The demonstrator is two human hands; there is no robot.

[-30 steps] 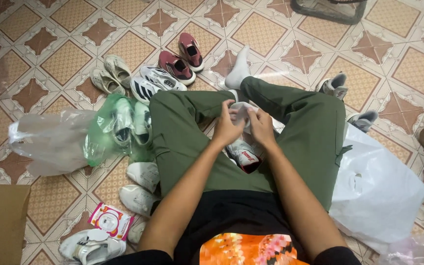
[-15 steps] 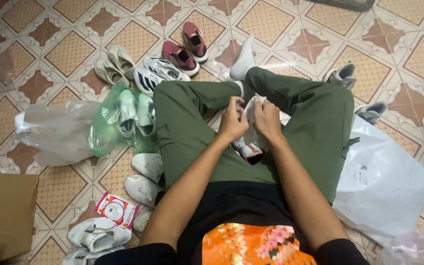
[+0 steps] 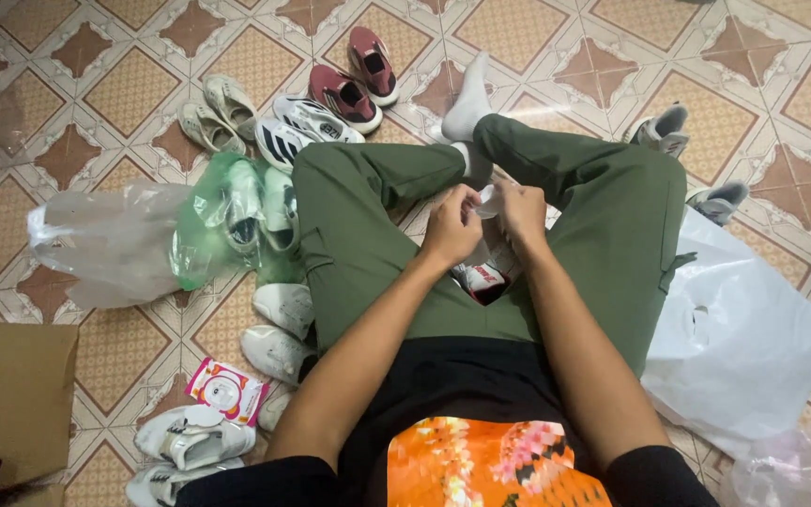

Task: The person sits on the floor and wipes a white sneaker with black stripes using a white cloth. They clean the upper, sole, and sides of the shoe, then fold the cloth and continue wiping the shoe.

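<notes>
we sit cross-legged on the patterned tile floor (image 3: pixel 68 56), pairs of shoes scattered around, a big white plastic bag (image 3: pixel 753 347) by our right knee and a green plastic bag (image 3: pixel 227 225) with shoes in it by our left. in our lap lies a white sneaker (image 3: pixel 482 280) with a red patch. our left hand (image 3: pixel 452 230) and right hand (image 3: pixel 523 214) meet just above it, both pinched onto a thin pale strip, probably its lace (image 3: pixel 486 203), though we cannot tell for sure. we judge the strip soft, light and limp, best held near its ends with fingertips; the sneaker looks light and flexible, easiest gripped at heel or sole.
</notes>
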